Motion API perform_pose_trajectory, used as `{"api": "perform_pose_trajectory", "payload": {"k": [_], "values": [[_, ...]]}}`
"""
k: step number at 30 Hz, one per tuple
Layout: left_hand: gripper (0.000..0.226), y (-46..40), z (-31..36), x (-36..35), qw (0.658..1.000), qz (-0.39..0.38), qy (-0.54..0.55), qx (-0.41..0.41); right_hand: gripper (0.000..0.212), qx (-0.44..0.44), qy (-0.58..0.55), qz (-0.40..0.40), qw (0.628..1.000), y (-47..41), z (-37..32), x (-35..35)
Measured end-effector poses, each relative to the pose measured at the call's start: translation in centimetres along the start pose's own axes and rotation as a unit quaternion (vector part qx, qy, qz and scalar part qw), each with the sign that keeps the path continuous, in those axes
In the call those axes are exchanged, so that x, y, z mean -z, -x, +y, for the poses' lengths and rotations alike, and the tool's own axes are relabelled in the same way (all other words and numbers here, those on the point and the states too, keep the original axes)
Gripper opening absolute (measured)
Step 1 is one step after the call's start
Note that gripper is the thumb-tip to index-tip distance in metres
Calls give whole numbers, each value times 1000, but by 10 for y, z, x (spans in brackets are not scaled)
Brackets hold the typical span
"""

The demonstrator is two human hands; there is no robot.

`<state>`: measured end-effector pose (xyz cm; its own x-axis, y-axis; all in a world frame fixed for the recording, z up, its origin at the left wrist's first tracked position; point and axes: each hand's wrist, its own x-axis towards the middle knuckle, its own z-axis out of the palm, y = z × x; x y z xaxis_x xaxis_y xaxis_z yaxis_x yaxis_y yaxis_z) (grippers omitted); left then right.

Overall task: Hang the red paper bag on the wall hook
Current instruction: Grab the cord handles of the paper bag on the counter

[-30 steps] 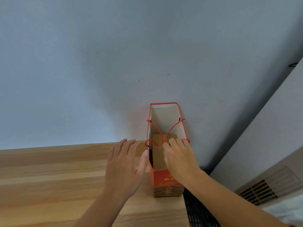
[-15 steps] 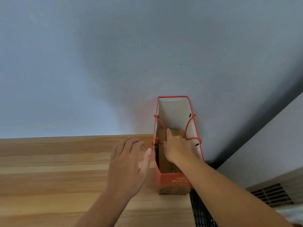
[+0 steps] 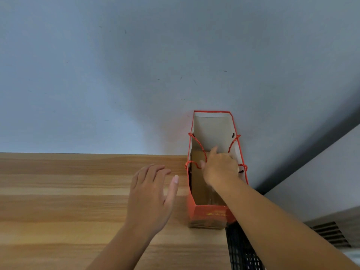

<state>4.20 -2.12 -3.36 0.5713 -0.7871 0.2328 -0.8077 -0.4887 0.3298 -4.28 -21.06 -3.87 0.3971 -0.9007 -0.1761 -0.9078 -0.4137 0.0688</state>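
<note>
The red paper bag (image 3: 210,214) stands upright on the wooden table's right end, against the wall, with its mouth open toward me and its white inside showing. Its red cord handles (image 3: 202,151) droop across the opening. My right hand (image 3: 220,168) reaches into the mouth of the bag, with its fingers among the cords; whether they grip a cord is unclear. My left hand (image 3: 152,193) hovers over the table just left of the bag, fingers spread, touching nothing. No wall hook is in view.
The wooden table (image 3: 68,201) meets a plain grey-blue wall (image 3: 136,75). To the right of the table's edge are a dark mesh object (image 3: 241,250) and a grey unit with a vent grille (image 3: 331,236).
The right hand has moved from the near handle loop deeper into the bag's opening. The left hand has drawn slightly away from the bag's side. The camera view has shifted.
</note>
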Motion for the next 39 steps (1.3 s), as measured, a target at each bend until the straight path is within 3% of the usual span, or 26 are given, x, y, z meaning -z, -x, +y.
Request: {"api": "perform_pose_trajectory", "payload": {"k": [4, 11, 18, 22, 29, 34, 36, 39], "values": [[44, -1, -5, -4, 1000, -7, -1, 7, 72, -11, -77, -55, 995, 1, -4, -2], [45, -4, -11, -6, 1000, -19, 15, 9, 20, -16, -204, -20, 979, 8, -9, 12], [43, -13, -3, -2, 999, -3, 35, -19, 13, 26, -269, 74, 960, 19, -8, 42], [41, -30, 12, 10, 997, 18, 57, -52, 9, 50, -332, 148, 930, 26, -13, 82], [55, -64, 49, 54, 984, 8, 145, -101, 24, 50, -541, 54, 838, 41, -26, 132], [33, -64, 60, 69, 965, 1, 260, -41, 32, 34, -674, -13, 738, 67, -37, 157], [37, -59, 60, 69, 946, -11, 325, 4, 47, 60, -682, -42, 728, 78, -42, 163], [35, -51, 54, 72, 916, 4, 397, 52, 63, 108, -632, -65, 765, 92, -46, 166]]}}
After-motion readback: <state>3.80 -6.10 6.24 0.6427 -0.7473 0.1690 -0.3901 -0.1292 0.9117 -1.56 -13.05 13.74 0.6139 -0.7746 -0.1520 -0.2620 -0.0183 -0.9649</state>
